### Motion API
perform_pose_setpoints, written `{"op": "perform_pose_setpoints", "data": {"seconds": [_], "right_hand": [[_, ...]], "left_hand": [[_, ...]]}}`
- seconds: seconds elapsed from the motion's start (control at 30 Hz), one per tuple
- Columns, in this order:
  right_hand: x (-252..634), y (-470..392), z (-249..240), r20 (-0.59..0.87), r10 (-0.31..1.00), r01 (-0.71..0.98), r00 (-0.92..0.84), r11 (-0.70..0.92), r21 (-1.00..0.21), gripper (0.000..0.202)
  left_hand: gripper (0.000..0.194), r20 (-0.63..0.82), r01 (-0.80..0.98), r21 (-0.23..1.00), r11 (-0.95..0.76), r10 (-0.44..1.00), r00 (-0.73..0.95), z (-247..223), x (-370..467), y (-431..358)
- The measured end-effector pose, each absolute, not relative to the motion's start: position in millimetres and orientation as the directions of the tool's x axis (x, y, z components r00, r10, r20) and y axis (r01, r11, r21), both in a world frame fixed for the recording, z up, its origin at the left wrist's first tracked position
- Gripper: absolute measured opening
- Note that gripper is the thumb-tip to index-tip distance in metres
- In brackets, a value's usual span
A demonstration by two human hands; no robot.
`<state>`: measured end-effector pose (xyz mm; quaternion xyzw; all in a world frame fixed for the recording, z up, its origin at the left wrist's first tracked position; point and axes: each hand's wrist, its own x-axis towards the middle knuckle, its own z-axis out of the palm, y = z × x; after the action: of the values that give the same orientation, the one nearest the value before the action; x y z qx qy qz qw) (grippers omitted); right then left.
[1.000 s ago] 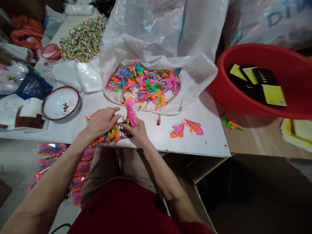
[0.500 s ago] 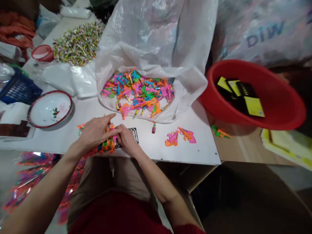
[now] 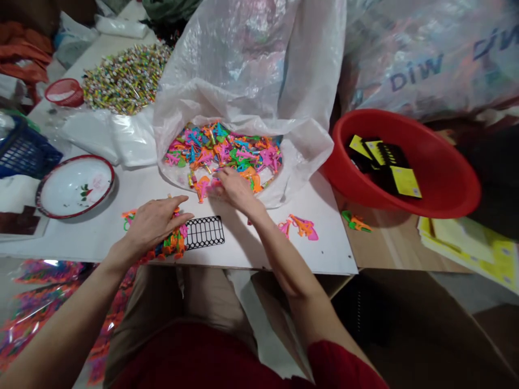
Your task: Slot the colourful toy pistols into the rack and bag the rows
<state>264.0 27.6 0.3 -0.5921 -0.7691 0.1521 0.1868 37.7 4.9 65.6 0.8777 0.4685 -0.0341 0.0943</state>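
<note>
My left hand (image 3: 156, 221) lies over a packed row of bright plastic toy pieces (image 3: 175, 242), its thumb and index finger stretched out and apart. The row sits on a black plastic grid (image 3: 205, 232), whose bare right end shows past the thumb. My right hand (image 3: 235, 188) reaches into the mouth of a white plastic sack (image 3: 302, 156). Its fingers bend down among loose orange, pink, green and blue pieces (image 3: 243, 154). The fingertips are partly hidden and blurred, so I cannot tell whether they grip one.
A few pink and orange pieces (image 3: 302, 227) lie right of my forearm. A red basin (image 3: 454, 189) holding black and yellow cards stands at the right. Left are an enamel bowl (image 3: 60, 183), a blue basket (image 3: 30, 146) and clear bags (image 3: 133, 138), with a heap of small yellow-green items (image 3: 125, 75) behind.
My right hand has left the grid and moved up and right into the sack, uncovering the grid's bare end. My left hand stays over the row. The view has shifted slightly.
</note>
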Motion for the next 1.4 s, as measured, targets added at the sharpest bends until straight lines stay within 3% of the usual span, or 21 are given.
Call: {"op": "perform_pose_setpoints", "data": {"seconds": [0.1,0.17,0.3,0.4,0.5,0.63,0.8,0.93,1.0,1.03,1.1,1.17,1.23,1.3,1.4], "right_hand": [[285.3,50.9,10.0,0.086,0.974,0.955,-0.210,0.223,-0.195,0.024],[298.7,53.4,15.7,0.035,0.975,0.962,-0.219,0.222,-0.158,0.021],[332.6,37.7,30.4,0.035,0.978,0.924,-0.206,0.206,-0.321,0.019],[345.8,25.4,31.8,-0.138,0.927,0.826,-0.349,0.235,-0.513,0.019],[341.4,20.2,14.9,-0.242,0.882,0.726,-0.406,0.150,-0.672,0.019],[332.8,8.1,-5.4,-0.274,0.908,0.695,-0.318,0.027,-0.718,0.023],[324.9,-45.2,11.8,0.010,1.000,0.844,-0.009,0.013,-0.536,0.024],[298.0,-87.1,5.1,-0.163,0.981,0.942,0.109,-0.155,-0.299,0.015],[284.7,-96.8,-5.1,-0.207,0.966,0.942,0.154,-0.206,-0.264,0.016],[279.3,-99.4,-8.6,-0.191,0.965,0.925,0.180,-0.232,-0.300,0.016],[269.2,-102.9,-10.3,-0.127,0.967,0.838,0.220,-0.254,-0.482,0.016],[255.1,-106.4,-8.5,-0.068,0.979,0.663,0.193,-0.181,-0.726,0.016],[233.8,-110.7,-10.9,-0.034,0.993,0.457,0.109,-0.081,-0.886,0.016],[208.7,-114.1,-21.5,-0.038,0.998,0.349,0.054,-0.055,-0.936,0.013],[179.4,-114.5,-44.0,-0.074,0.994,0.323,0.080,-0.096,-0.942,0.011]], "left_hand": [[0.069,-0.151,0.763,0.241,-0.599,0.754,0.640,69.1,29.7,9.3],[0.071,-0.171,0.728,0.280,-0.626,0.713,0.680,69.7,24.9,12.0],[0.062,-0.168,0.730,0.272,-0.627,0.716,0.678,66.2,21.4,14.2],[0.060,-0.142,0.742,0.246,-0.624,0.734,0.664,64.0,22.6,13.1],[0.058,-0.147,0.744,0.223,-0.630,0.733,0.664,63.6,24.5,10.8],[0.056,-0.118,0.748,0.190,-0.636,0.741,0.661,62.2,25.5,8.1],[0.057,-0.103,0.746,0.183,-0.641,0.742,0.663,61.6,25.7,6.6],[0.055,-0.127,0.759,0.158,-0.632,0.749,0.650,63.7,27.4,6.1],[0.054,-0.126,0.768,0.143,-0.624,0.759,0.639,64.2,28.4,5.5],[0.054,-0.125,0.770,0.138,-0.623,0.760,0.637,64.2,28.8,5.1],[0.053,-0.127,0.774,0.127,-0.620,0.764,0.633,64.3,29.6,4.0],[0.052,-0.131,0.781,0.118,-0.614,0.770,0.625,64.7,30.3,2.7],[0.052,-0.126,0.785,0.118,-0.608,0.775,0.619,65.4,30.7,1.7],[0.052,-0.121,0.785,0.122,-0.607,0.776,0.619,65.7,30.8,1.2],[0.051,-0.115,0.780,0.119,-0.614,0.772,0.625,65.3,30.4,1.6]]}}
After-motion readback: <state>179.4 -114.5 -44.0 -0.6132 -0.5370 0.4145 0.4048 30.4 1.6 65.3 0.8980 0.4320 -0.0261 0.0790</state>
